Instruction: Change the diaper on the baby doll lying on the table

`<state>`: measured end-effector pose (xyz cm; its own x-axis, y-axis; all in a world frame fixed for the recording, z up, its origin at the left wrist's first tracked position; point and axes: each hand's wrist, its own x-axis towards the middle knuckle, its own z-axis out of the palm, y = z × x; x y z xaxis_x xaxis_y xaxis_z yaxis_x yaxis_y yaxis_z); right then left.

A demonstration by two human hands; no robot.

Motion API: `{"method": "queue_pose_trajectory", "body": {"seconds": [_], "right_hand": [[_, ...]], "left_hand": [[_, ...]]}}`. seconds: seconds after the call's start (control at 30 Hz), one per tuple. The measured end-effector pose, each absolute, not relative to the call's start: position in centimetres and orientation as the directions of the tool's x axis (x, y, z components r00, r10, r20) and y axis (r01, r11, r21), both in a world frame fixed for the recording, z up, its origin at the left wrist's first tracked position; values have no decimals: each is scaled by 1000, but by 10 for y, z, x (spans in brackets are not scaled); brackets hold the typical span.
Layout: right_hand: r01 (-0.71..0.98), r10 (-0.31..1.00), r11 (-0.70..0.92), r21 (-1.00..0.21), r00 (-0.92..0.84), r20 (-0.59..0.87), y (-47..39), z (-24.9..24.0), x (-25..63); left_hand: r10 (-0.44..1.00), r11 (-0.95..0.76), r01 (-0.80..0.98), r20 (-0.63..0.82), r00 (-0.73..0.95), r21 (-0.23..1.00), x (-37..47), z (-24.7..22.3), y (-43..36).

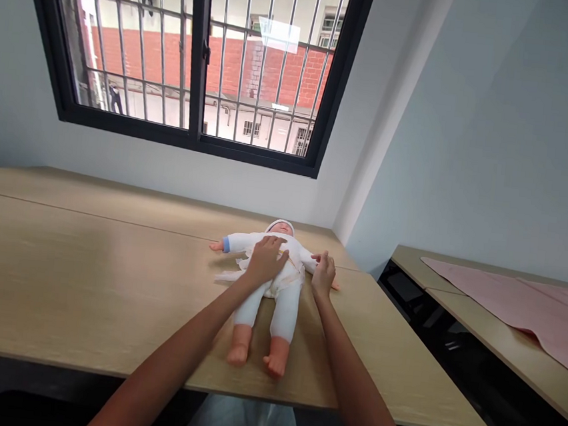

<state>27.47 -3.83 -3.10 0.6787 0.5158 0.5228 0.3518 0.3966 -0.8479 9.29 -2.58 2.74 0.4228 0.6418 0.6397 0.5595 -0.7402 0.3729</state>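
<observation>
Resting my left hand (265,261), spread, on the white-clothed, smooth-footed doll (283,293), my right hand (323,277) curved alongside, its grip I couldn't tell.

a: how is the doll (285,310) lying?
b: it's resting on its back on the pale table (107,276) — arms spreading wide, feet (278,356) pointing toward the near edge.
a: what is it wearing?
b: white clothing (249,307), a blue cuff (226,243) showing at one wrist, and a white cap (281,221). a white diaper (290,278) is sitting about its middle — one strip (228,276) sticking out sideways.
</observation>
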Motion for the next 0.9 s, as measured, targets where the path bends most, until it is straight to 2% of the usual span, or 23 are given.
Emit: {"method": "queue_pose_trajectory", "body": {"seconds": [0.27,0.43,0.53,0.67,0.9], "right_hand": [[498,498,372,-783,605,621,-43,-29,267],[583,497,414,-699,498,710,-49,-20,252],[628,495,405,-664,460,737,-49,-25,248],[612,469,363,-703,532,705,-46,-43,256],[533,402,293,-794,685,607,-39,-68,280]], "left_hand": [[767,-610,347,421,484,713,52,0,3],[816,-476,268,307,490,837,17,10,26],[819,-418,294,217,531,859,-3,8,41],[776,-395,371,90,624,840,-11,-10,52],[780,-430,446,74,621,785,-14,-29,70]]}}
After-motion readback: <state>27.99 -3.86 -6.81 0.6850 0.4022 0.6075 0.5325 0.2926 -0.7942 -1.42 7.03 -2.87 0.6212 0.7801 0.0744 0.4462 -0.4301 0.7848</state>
